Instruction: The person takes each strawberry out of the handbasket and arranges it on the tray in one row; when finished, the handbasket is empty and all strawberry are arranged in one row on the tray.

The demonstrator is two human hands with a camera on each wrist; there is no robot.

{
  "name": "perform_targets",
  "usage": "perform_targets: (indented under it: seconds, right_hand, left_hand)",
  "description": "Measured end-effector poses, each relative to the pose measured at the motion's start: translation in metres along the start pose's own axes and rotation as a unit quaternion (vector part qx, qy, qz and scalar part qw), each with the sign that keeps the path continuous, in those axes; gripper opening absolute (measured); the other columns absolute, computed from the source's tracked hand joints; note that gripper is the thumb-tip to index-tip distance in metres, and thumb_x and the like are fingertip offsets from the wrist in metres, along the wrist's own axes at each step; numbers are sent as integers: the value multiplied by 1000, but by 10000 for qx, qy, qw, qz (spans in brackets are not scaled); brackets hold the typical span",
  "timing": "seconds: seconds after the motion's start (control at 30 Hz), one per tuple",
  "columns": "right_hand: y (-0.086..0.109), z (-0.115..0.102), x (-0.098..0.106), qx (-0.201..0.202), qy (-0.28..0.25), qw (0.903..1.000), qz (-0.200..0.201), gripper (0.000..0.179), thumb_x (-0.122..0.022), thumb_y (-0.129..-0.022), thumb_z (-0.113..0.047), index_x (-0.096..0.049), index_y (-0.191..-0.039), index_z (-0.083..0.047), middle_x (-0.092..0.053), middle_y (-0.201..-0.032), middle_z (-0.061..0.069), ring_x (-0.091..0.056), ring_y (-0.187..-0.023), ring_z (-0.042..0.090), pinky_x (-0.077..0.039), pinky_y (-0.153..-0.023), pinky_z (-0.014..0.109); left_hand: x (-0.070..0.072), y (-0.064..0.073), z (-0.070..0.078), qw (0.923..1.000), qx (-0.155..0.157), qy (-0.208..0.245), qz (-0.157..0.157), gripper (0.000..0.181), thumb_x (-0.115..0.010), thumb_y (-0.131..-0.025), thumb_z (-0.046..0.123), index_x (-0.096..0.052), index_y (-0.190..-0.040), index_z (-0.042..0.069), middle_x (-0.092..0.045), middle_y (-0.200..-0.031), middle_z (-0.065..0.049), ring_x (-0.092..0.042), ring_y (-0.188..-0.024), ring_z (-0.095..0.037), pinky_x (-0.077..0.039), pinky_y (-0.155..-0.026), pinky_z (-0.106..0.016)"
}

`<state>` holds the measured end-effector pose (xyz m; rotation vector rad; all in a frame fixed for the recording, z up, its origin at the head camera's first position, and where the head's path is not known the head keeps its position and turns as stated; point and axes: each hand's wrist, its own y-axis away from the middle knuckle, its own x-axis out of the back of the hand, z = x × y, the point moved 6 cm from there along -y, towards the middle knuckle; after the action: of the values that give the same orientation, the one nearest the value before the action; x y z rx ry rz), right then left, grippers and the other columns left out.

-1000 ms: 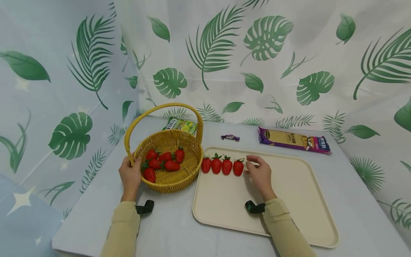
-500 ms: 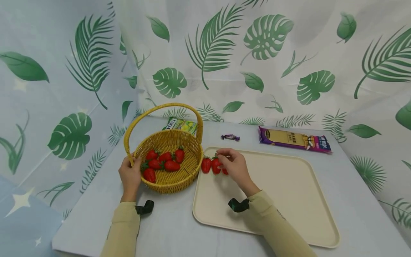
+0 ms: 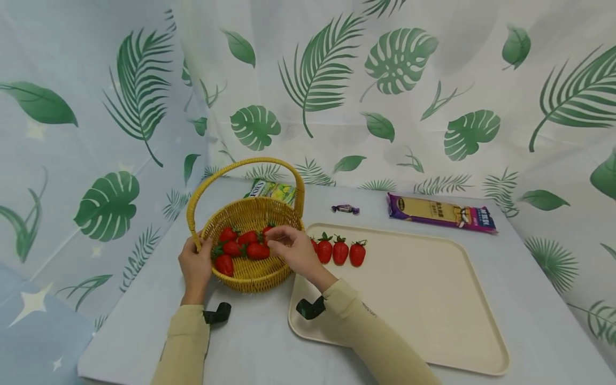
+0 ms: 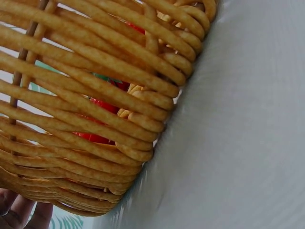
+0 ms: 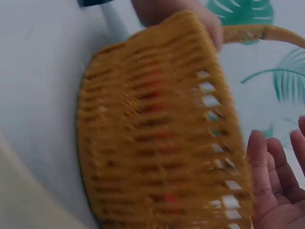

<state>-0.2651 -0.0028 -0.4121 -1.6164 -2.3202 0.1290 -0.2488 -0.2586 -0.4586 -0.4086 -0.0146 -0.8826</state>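
A yellow wicker basket point(image 3: 260, 280) with a tall arched handle stands on the left side of the table. Several red strawberries point(image 3: 258, 251) lie inside it. My left hand point(image 3: 196, 267) grips the basket's left rim beside the foot of the handle. Over the basket's right side hovers my right hand point(image 3: 299, 253), and its loosely bent fingers point(image 5: 259, 157) hold nothing in the right wrist view. Several more strawberries point(image 3: 357, 253) form a row along the upper left of a cream tray point(image 3: 409, 310); my right hand partly hides the leftmost one.
Behind the basket lies a green candy bag point(image 3: 276, 191). A small purple wrapped candy point(image 3: 345, 209) sits beyond the tray, and a long purple-and-gold snack pack point(image 3: 440, 213) is at the back right. A leaf-printed curtain point(image 3: 327, 107) hangs behind the table.
My right hand has moved left from the right end of the strawberry row, across the row, to above the basket. The left hand stays on the rim, and the strawberries keep their places.
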Motion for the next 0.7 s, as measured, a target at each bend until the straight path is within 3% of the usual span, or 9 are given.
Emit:
perform_targets:
  seconds: [0.4,0.57,0.7]
  right_hand:
    - [-27,3,-42,-268,1097,9912,-697,22,-68,-91,-17,-70,-112,-9,-70,-105,2,-62,-88,8,-50,-77,22]
    - [-35,9,-55,-348,1252,9858,-1066,24,-68,-91,-15,-69,-113,-6,-69,-104,2,-59,-88,7,-47,-78,22]
    - [-42,12,-60,-456,1036,9878,-1072,23,-68,-91,-14,-69,-113,-6,-70,-102,0,-61,-83,7,-50,-74,22]
  left_hand:
    - [0,0,0,10000,67,-10,-3,15,-62,-93,11,-57,-85,-1,-64,-124,-20,-57,-117,-33,-37,-81,-20]
    - [0,1,-1,10000,75,-1,13,15,-62,-92,10,-56,-84,-1,-65,-123,-20,-58,-116,-33,-37,-79,-22]
    - [-1,1,0,10000,-6,-17,24,15,-62,-93,10,-56,-83,-1,-65,-123,-21,-58,-115,-33,-37,-78,-24]
